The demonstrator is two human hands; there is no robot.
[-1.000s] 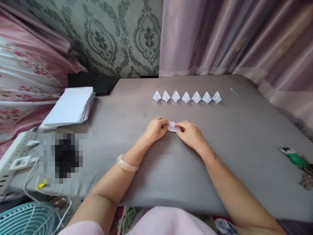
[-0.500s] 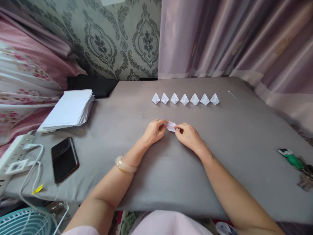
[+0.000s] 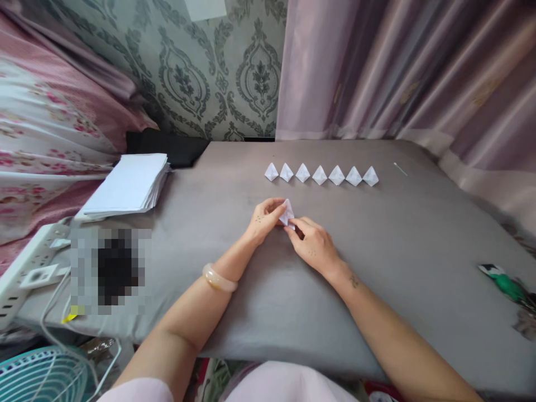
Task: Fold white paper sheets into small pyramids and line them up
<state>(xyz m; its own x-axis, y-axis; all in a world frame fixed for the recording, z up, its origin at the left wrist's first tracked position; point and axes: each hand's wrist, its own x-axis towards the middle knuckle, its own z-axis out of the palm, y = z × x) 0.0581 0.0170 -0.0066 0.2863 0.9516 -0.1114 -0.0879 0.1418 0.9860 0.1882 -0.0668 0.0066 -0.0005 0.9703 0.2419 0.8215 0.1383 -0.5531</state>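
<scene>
Between my two hands is a small piece of folded white paper (image 3: 287, 213), raised to a point at its top. My left hand (image 3: 264, 218) pinches its left side, with the thumb across the front. At the lower right edge, the thumb and forefinger of my right hand (image 3: 313, 241) close on the paper. Beyond my hands, several folded white paper shapes (image 3: 320, 175) stand in a row on the grey cloth-covered table (image 3: 402, 245). Part of the held paper is hidden by my fingers.
On the left lie a stack of white paper (image 3: 125, 184), a black folded item (image 3: 171, 148) and a white power strip (image 3: 31, 268) with cables. A blurred-out dark patch covers something nearby. Keys with a green tag (image 3: 506, 286) lie at the right; a thin white stick (image 3: 401, 168) lies far right.
The paper has turned from lying flat and wide to upright and pointed. My right hand has shifted slightly left and lower, and the whole view has moved a little.
</scene>
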